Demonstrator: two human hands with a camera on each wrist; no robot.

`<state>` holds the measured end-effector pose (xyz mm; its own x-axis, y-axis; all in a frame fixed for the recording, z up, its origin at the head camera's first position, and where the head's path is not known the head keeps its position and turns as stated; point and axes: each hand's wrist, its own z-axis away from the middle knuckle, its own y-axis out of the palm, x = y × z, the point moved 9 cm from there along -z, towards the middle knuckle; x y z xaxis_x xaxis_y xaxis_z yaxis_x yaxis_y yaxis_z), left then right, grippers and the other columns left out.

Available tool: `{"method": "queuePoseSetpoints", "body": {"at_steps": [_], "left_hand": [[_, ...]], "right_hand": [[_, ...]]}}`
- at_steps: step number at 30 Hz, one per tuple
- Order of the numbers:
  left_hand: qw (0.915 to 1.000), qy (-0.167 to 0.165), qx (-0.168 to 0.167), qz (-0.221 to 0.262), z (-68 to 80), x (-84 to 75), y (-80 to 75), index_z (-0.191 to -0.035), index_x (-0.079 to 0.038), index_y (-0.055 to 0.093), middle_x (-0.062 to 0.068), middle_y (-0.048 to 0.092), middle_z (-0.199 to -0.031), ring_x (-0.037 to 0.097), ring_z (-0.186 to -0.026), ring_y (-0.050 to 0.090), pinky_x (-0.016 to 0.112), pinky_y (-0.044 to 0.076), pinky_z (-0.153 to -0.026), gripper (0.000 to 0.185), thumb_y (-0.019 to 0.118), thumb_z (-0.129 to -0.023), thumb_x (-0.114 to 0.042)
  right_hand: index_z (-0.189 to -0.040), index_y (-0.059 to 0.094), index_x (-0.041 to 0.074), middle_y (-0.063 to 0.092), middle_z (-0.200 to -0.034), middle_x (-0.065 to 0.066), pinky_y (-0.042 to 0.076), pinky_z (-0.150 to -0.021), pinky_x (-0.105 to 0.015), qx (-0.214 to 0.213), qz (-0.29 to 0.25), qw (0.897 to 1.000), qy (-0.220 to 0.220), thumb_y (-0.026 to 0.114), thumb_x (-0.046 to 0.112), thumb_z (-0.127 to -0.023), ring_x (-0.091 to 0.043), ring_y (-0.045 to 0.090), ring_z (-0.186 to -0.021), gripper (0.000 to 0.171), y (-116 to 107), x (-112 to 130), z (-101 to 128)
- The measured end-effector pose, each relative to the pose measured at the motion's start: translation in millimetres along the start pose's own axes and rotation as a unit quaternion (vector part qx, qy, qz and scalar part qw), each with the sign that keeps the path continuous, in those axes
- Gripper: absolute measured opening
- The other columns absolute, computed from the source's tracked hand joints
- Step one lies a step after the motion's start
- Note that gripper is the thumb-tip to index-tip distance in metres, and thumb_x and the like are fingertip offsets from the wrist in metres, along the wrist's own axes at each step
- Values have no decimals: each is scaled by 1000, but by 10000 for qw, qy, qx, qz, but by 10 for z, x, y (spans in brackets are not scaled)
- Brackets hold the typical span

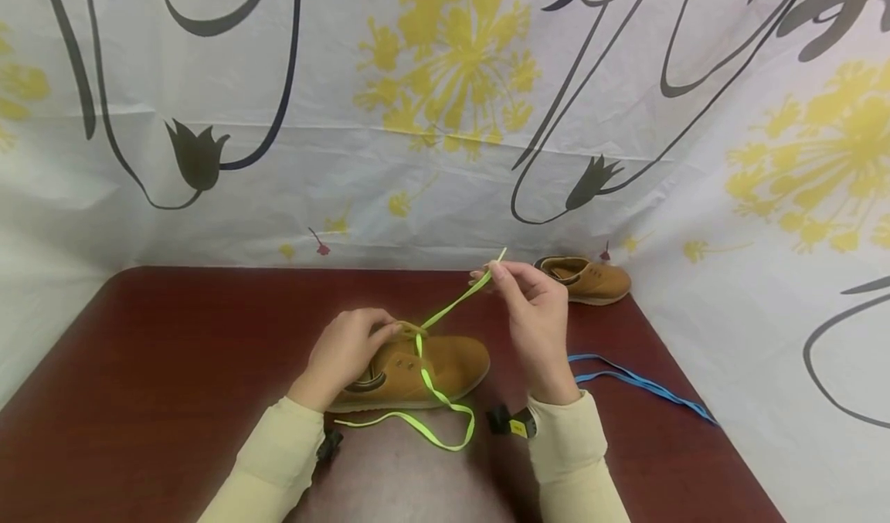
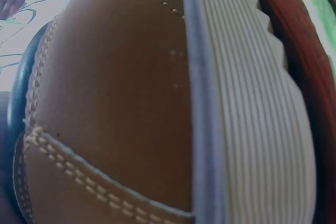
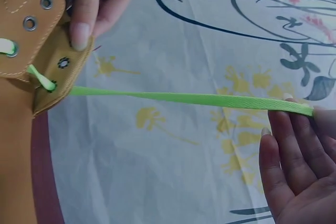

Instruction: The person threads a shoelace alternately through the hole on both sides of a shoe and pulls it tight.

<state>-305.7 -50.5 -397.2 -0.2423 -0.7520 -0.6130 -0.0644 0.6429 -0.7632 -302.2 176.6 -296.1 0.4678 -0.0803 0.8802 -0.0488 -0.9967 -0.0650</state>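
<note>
On the tabletop [image 1: 174, 368] near centre sits the tan shoe [image 1: 417, 368]; the left hand [image 1: 344, 353] grips its eyelet flap. The right hand [image 1: 535, 314] pinches the green lace [image 1: 455, 305] taut. Pull straight from the eyelet, steadying the flap, keeping the lace flat.

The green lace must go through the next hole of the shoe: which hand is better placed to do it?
Probably the right hand: it already pinches the green lace near its free end, pulled taut. The left hand holds the shoe at its eyelet flap, steadying it.
</note>
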Motion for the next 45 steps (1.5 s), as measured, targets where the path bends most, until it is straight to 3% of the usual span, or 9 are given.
{"method": "queuePoseSetpoints", "body": {"at_steps": [9,17,20,25,29,34,38,42,45], "left_hand": [[9999,79,-11,139,-5,-18,-12,-97,-18,78,-4,77,-93,14,-87,69,38,56,-81,15,68,-97,-28],[9999,88,-27,116,-4,-14,-36,-97,-18,78,-4,77,-94,14,-88,69,38,56,-81,15,68,-97,-28],[9999,89,-21,128,-1,-13,-50,-98,-18,78,-3,77,-95,14,-87,69,38,55,-81,15,68,-97,-28],[9997,117,-79,198,17,-33,-70,-111,-16,76,-1,75,-109,19,-100,69,42,56,-87,22,71,-95,-30],[9978,236,-546,298,45,-98,-170,-113,-16,74,1,70,-113,21,-105,66,43,55,-89,25,74,-92,-29],[9931,264,-1140,-39,124,-192,-290,-96,-15,77,0,70,-92,18,-82,64,38,54,-74,11,73,-92,-24],[9977,259,-525,-339,158,-251,-195,-86,-17,75,-6,67,-76,11,-66,57,32,49,-62,14,72,-94,-28],[9975,277,539,-351,195,-266,-10,-74,-21,67,-11,47,-60,7,-55,42,26,36,-55,23,74,-92,-33],[9946,308,939,-309,221,-270,60,-71,-20,64,-11,37,-57,7,-54,35,26,31,-53,25,76,-90,-31]], "right_hand": [[-104,71,-10,78,-90,-2,60,-81,-29,-541,-597,9963,-308,66,16,-98,-15,74,-85,27,-207,224,19],[-99,72,-11,79,-85,-4,60,-75,-27,-1067,-484,9880,-1008,66,10,-98,-17,74,-78,22,-381,534,104],[-98,72,-10,79,-85,-3,60,-77,-27,-924,-519,9892,-1013,65,8,-98,-16,75,-80,20,-333,571,121],[-101,72,-8,77,-83,1,59,-82,-27,-557,-589,9955,-497,65,9,-98,-16,74,-84,18,-210,521,146],[-101,71,-9,75,-79,0,58,-84,-29,-334,-466,9981,-211,66,8,-98,-18,73,-81,18,-139,490,195],[-101,73,-1,73,-77,-1,59,-81,-29,238,-136,9996,38,65,9,-99,-19,71,-79,14,-1,435,258],[-103,73,1,72,-77,-2,59,-75,-29,899,243,9956,-51,62,8,-100,-18,70,-77,14,151,430,329],[-102,73,0,72,-78,-1,57,-74,-26,1355,415,9898,-140,61,7,-101,-14,69,-77,14,276,423,413],[-102,74,1,71,-78,-2,56,-72,-26,1564,484,9864,-128,60,6,-101,-13,67,-76,15,355,378,476]]}}
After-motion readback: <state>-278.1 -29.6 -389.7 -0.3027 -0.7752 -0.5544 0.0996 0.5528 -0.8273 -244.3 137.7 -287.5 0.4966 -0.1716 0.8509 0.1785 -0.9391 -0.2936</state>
